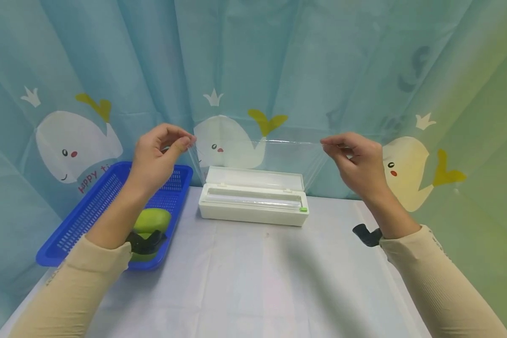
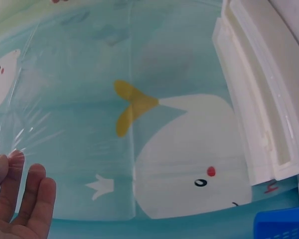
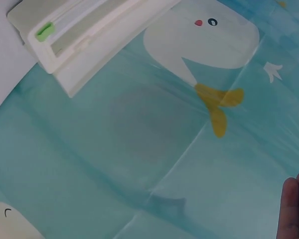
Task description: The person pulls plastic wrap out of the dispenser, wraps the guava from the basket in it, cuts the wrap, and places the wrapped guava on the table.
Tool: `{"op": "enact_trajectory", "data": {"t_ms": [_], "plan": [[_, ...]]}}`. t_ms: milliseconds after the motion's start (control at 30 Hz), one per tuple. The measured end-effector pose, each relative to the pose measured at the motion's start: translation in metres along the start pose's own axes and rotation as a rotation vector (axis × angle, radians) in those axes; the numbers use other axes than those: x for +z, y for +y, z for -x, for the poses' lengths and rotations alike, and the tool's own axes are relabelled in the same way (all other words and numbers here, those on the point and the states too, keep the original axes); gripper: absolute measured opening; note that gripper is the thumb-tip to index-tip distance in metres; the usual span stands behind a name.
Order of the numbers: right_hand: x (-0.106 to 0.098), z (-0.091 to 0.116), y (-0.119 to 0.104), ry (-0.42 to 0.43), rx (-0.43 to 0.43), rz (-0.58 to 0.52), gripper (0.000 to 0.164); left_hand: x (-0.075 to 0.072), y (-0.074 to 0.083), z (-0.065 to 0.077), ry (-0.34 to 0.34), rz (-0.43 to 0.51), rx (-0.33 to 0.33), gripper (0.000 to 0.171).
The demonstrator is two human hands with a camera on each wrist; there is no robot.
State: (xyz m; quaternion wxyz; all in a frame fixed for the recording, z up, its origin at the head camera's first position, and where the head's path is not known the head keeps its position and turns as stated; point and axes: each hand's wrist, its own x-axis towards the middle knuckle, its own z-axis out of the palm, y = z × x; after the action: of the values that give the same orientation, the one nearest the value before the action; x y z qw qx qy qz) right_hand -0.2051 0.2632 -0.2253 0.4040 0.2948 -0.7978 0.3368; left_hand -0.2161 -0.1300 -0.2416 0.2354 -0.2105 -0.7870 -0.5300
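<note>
A sheet of clear plastic wrap (image 1: 293, 152) is stretched up from a white wrap dispenser box (image 1: 253, 213), its top edge spanning between both hands. My left hand (image 1: 156, 150) pinches one upper corner between thumb and fingers, also seen in the left wrist view. At the other corner, my right hand (image 1: 357, 159) pinches the film; only some of its fingertips show in the right wrist view. The dispenser's lid (image 1: 253, 179) stands raised at the back, and a roll (image 1: 253, 201) lies inside. A small green slider (image 1: 303, 209) sits at the box's right end.
To the left, a blue plastic basket (image 1: 181, 183) holds green fruit or vegetables (image 1: 153, 219), partly hidden by the left forearm. The box stands on a white-covered table (image 1: 245, 272). Behind it hangs a blue curtain (image 1: 253, 56) with whale prints.
</note>
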Motion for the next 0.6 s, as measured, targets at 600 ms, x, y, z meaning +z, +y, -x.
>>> {"op": "enact_trajectory", "data": {"t_ms": [600], "plan": [[-0.009,-0.003,-0.011,0.021,-0.014,0.013,0.014,-0.005,0.014,0.004,0.015,0.016,0.007,0.021]]}}
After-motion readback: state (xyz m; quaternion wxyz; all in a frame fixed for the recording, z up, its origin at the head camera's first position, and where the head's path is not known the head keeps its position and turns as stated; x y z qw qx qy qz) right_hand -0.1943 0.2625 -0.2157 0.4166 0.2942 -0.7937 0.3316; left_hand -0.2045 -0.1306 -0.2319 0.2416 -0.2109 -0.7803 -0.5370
